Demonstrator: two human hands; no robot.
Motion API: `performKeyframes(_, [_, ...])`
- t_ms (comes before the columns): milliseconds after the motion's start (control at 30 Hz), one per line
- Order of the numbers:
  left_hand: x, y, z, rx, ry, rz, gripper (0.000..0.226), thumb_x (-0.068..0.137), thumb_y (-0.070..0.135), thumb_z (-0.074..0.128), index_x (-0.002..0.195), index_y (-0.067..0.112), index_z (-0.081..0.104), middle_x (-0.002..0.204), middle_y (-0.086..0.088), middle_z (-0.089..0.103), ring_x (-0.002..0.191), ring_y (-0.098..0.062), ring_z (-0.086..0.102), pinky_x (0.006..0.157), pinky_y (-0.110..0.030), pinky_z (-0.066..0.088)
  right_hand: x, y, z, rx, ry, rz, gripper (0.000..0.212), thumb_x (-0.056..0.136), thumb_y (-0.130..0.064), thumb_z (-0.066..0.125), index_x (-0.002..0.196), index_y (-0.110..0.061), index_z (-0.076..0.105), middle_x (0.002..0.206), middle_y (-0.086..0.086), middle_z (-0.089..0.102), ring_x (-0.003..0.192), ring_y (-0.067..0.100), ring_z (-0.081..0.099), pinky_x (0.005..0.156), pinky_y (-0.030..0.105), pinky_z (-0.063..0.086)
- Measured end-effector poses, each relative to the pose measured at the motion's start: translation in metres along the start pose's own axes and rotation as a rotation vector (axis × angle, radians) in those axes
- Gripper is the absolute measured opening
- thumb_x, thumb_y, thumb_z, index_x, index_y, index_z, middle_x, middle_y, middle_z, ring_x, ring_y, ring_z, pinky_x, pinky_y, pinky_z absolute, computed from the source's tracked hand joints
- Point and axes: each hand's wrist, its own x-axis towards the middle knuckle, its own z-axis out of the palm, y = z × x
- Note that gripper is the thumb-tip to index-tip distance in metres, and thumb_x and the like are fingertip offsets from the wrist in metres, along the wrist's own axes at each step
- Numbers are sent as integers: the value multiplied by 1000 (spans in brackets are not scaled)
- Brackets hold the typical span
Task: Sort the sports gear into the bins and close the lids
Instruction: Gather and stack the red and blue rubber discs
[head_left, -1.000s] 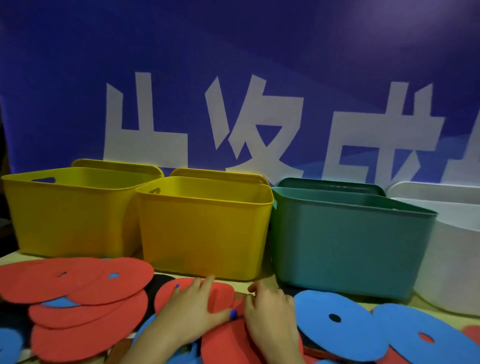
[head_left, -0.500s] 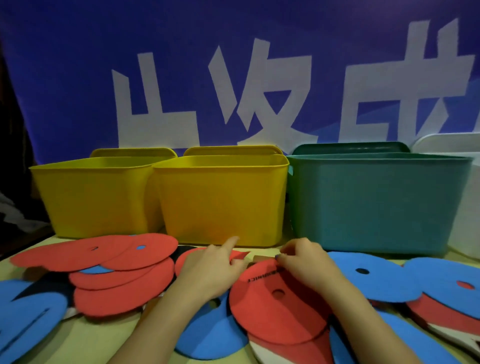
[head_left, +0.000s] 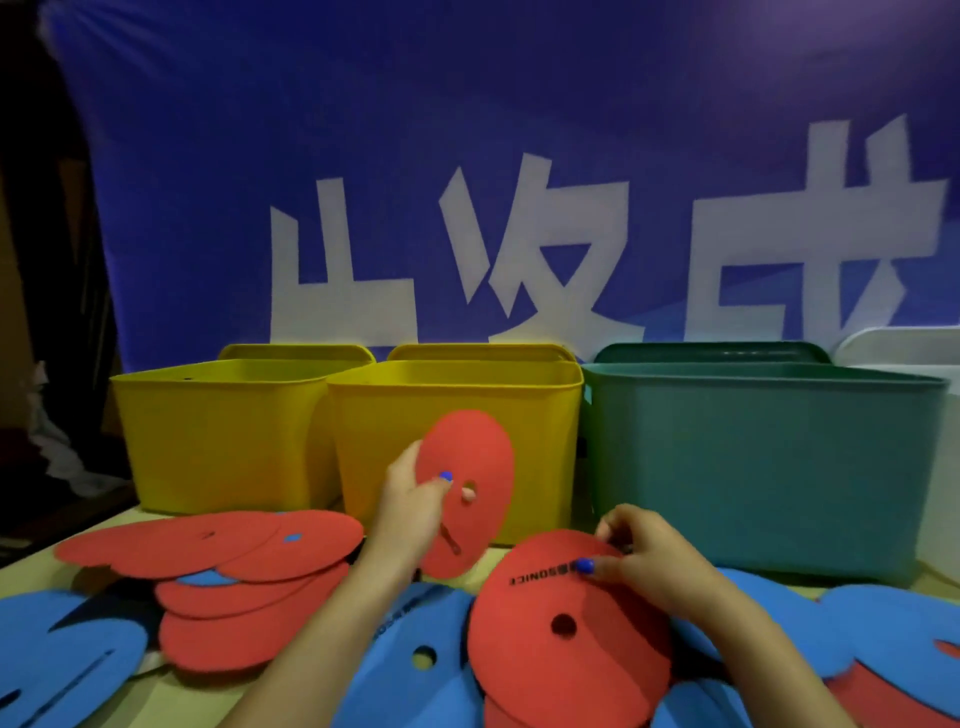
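Lifting a red disc upright at frame center with my left hand, thumb pinching its face, ready for the yellow bin just behind. My right hand pinches the top edge of another red disc lying lower center, probably next.

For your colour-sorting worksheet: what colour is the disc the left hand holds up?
Red. The disc in the left hand shows best in the head view.
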Motion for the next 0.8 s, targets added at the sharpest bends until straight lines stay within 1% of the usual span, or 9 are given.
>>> performKeyframes(67, [10,2,1,-309,-33,-281,26,87,-11,45,100,7,59,71,-11,64,60,-23,62,62,-30,51,0,-4,-10,272,121,-6,22,78,-6,74,75,-12,53,47,-8,56,41,-2,47,43,14,37])
performKeyframes(167, [16,-7,1,-496,-48,-538,10,89,7,49,89,2,59,61,-15,66,57,-29,62,72,-40,49,1,-5,-27,623,354,4,12,82,-3,67,79,-9,58,51,-2,57,36,0,46,36,12,35])
performKeyframes(233, [13,-12,4,-584,-96,-551,18,86,12,53,92,-1,63,67,-18,69,52,-29,65,72,-41,51,3,-1,-35,814,440,27,6,85,-6,65,89,-7,60,59,0,61,43,3,51,41,14,40])
performKeyframes(333, [2,-16,10,-708,-230,-538,32,74,21,57,90,-3,70,78,-22,70,56,-30,66,63,-38,57,8,3,-34,1017,459,86,18,88,-6,59,105,-3,60,67,3,68,56,13,57,59,28,47])
performKeyframes(400, [-5,-19,15,-759,-312,-535,32,78,23,53,86,-1,73,78,-20,70,61,-29,67,64,-36,57,10,1,-26,1064,417,99,20,89,-7,58,108,-3,59,64,1,68,53,11,58,63,31,47])
performKeyframes(467, [-14,-21,23,-784,-368,-534,31,84,24,51,84,3,74,79,-17,71,66,-28,68,72,-37,54,9,-4,-19,1043,365,86,11,89,-8,58,100,-7,58,60,0,67,49,8,57,55,26,48])
performKeyframes(567, [-24,-23,27,-850,-379,-549,38,79,34,55,91,3,74,92,-20,71,76,-30,70,80,-42,50,4,-11,-7,943,358,62,8,89,-10,60,86,-14,53,54,-4,61,39,0,50,39,15,41])
performKeyframes(667, [-28,-24,28,-866,-401,-575,48,80,42,53,102,3,72,105,-23,69,90,-34,68,87,-47,49,4,-12,2,811,383,64,12,89,-13,61,83,-16,51,63,-1,54,37,-4,44,38,13,36])
performKeyframes(800, [-30,-25,29,-838,-383,-588,28,79,18,56,96,-1,68,86,-22,72,68,-30,71,65,-46,58,3,-12,5,715,443,50,13,88,-13,64,84,-14,52,69,0,53,47,1,47,42,11,36])
